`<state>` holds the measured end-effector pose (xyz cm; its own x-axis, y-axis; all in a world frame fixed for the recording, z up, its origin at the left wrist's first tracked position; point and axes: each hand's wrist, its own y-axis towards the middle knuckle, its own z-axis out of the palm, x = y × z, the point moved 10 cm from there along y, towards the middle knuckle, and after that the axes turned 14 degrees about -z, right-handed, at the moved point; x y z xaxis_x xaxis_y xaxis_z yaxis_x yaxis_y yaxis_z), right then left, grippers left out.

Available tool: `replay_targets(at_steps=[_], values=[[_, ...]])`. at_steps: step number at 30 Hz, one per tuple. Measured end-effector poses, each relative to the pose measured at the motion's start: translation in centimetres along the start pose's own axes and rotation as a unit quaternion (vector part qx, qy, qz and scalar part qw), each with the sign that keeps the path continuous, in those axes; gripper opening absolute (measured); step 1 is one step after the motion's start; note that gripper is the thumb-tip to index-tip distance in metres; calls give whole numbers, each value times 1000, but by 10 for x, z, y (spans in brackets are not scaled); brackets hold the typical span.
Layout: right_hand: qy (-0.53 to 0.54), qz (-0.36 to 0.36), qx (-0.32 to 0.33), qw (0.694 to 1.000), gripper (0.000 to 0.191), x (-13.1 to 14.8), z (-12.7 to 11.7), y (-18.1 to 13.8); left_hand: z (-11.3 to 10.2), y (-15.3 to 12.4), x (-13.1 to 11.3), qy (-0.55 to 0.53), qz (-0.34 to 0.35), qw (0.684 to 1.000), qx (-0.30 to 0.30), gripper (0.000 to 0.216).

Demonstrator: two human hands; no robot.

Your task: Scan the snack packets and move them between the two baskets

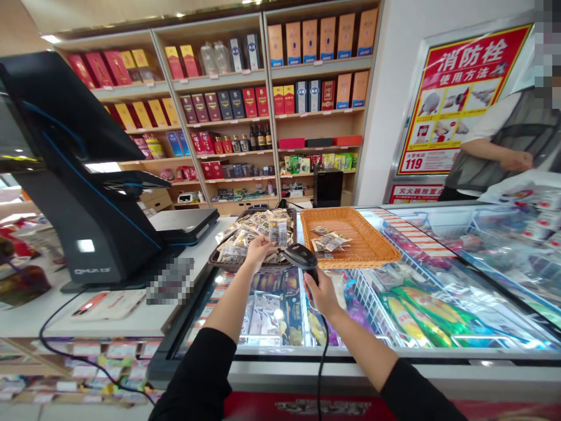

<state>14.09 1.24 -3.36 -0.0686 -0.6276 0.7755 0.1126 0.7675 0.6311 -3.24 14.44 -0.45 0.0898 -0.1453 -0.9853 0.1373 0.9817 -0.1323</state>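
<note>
My right hand is wrapped round the handle of a black barcode scanner, whose head points left and whose cable hangs down. My left hand pinches a small clear-and-white snack packet, held upright just beyond the scanner's head. Beneath it is a dark woven basket heaped with similar packets. To the right stands an orange-brown wicker basket with a few such packets lying in it. Both baskets rest on the glass top of a chest freezer.
A black checkout terminal with a weighing plate stands on the counter at left. Under the freezer glass lie bagged frozen foods, including corn. Another person stands at far right by a plastic bag. Shelves of boxed bottles line the back wall.
</note>
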Motion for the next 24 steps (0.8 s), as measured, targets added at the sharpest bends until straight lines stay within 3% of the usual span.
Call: replay_targets(at_steps=[10, 14, 16, 19, 22, 24], values=[[16, 20, 0, 1000, 32, -3, 2, -3, -1, -3, -2, 10, 3, 1000, -5, 31], [63, 19, -85, 994, 32, -6, -21, 2, 6, -16, -23, 132, 98, 984, -69, 17], [77, 8, -164, 983, 33, -7, -43, 4, 27, -28, -37, 251, 174, 946, -104, 10], [63, -17, -267, 961, 33, -6, -76, 5, 85, -44, -42, 446, 266, 848, -103, 22], [55, -31, -318, 946, 33, -4, -95, 4, 147, -43, -18, 597, 271, 755, -32, 29], [54, -31, -329, 942, 33, -4, -100, 3, 171, -35, 0, 655, 237, 718, 5, 28]])
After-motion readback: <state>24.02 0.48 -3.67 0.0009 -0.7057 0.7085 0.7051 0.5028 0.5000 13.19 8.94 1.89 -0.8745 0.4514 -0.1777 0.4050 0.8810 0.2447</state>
